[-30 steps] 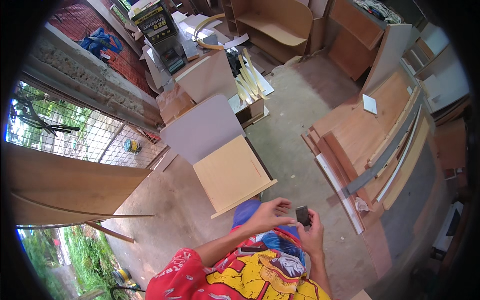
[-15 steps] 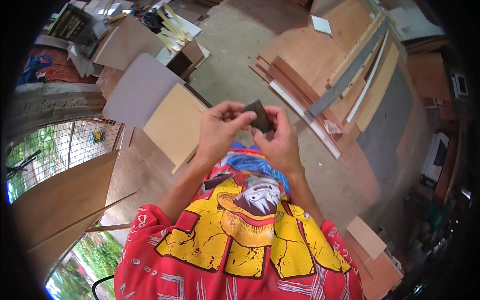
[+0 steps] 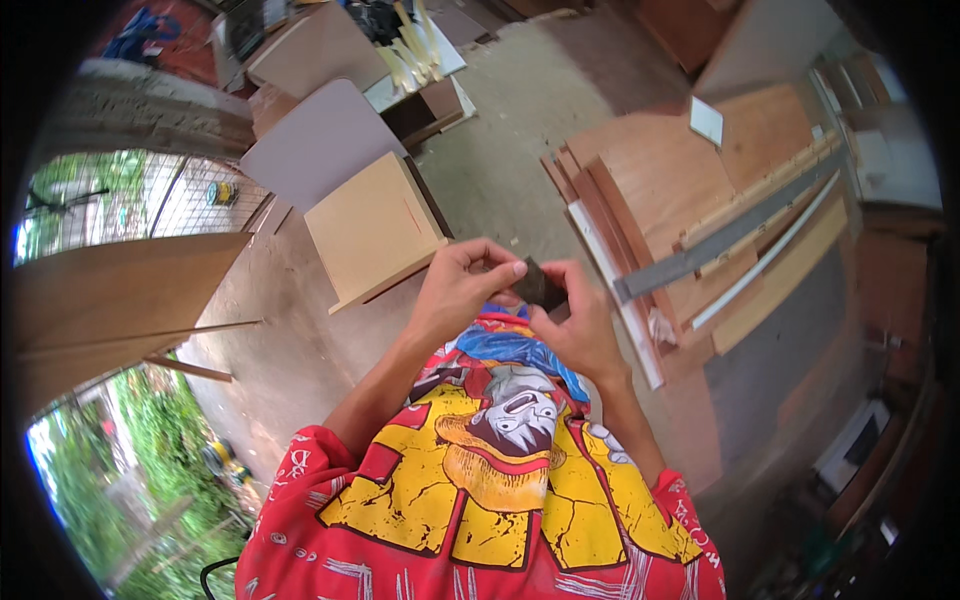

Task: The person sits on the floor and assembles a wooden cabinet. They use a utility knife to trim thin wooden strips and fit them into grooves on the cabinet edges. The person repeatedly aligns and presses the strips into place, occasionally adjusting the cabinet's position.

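Observation:
In front of my waist both hands meet on a small flat dark grey-brown block (image 3: pixel 540 285); its exact kind I cannot make out. My left hand (image 3: pixel 472 283) pinches its near-left side between thumb and fingers. My right hand (image 3: pixel 575 315) wraps round its right side, thumb below and fingers behind. Parts of the block are hidden by the fingers. Past my left hand lies a light wooden panel (image 3: pixel 365 230) with a small red mark, its corner close to my knuckles.
A rounded grey board (image 3: pixel 325 150) leans behind the panel. At the right lie stacked plywood sheets (image 3: pixel 740 135) and long strips, one of them a dark grey strip (image 3: pixel 725 225). Wire mesh (image 3: pixel 205 195) and a brown board (image 3: pixel 120 300) stand at the left. Concrete floor (image 3: pixel 495 130) runs between.
The view has turned, so the panels and boards sit shifted in the picture. Both hands have lowered slightly toward my body, still holding the dark block, which now shows less between the fingers.

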{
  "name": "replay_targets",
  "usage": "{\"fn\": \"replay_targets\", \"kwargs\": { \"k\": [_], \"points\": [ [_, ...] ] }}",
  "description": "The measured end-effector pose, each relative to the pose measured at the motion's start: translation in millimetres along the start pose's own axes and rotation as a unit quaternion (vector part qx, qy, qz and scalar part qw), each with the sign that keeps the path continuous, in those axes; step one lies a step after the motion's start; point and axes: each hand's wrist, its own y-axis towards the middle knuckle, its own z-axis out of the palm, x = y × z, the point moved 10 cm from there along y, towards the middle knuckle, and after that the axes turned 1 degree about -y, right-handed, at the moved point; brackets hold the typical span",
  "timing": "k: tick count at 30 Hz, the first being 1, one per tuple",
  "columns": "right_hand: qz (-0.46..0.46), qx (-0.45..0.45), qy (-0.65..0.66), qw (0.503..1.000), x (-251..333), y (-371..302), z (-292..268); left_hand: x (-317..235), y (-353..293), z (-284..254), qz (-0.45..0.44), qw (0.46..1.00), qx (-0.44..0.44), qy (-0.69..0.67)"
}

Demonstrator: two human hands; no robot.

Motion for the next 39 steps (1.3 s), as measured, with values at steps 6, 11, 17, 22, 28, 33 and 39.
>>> {"fn": "replay_targets", "kwargs": {
  "k": [6, 11, 17, 22, 28, 33, 39],
  "points": [
    [-0.045, 0.115, -0.074, 0.99, -19.9, 5.3, 19.5, 45.2, -14.2, -45.6, 0.012, 0.983, -0.123, -0.14],
    [0.073, 0.146, -0.183, 0.97, -130.0, 42.3, -19.7, 65.0, -25.7, -116.7, 0.169, 0.935, -0.285, 0.125],
    [0.12, 0.199, -0.286, 0.93, -224.3, 113.1, -16.9, 123.3, -71.2, -162.3, 0.023, 0.89, -0.383, 0.245],
    [0.078, 0.352, -0.324, 0.875, -235.8, 192.1, 32.5, 194.0, -54.9, -127.9, 0.044, 0.88, -0.454, 0.137],
    [0.019, 0.536, -0.264, 0.802, -240.7, 339.7, 41.4, 212.2, 39.2, -56.8, 0.067, 0.792, -0.593, -0.131],
    [0.084, 0.646, -0.196, 0.733, -215.4, 384.8, 19.9, 105.0, 74.5, -18.4, 0.043, 0.784, -0.619, -0.006],
    [-0.004, 0.614, -0.33, 0.717, -241.1, 433.4, 41.3, 77.2, 67.9, -2.2, -0.133, 0.732, -0.666, 0.06]
  ]
}}
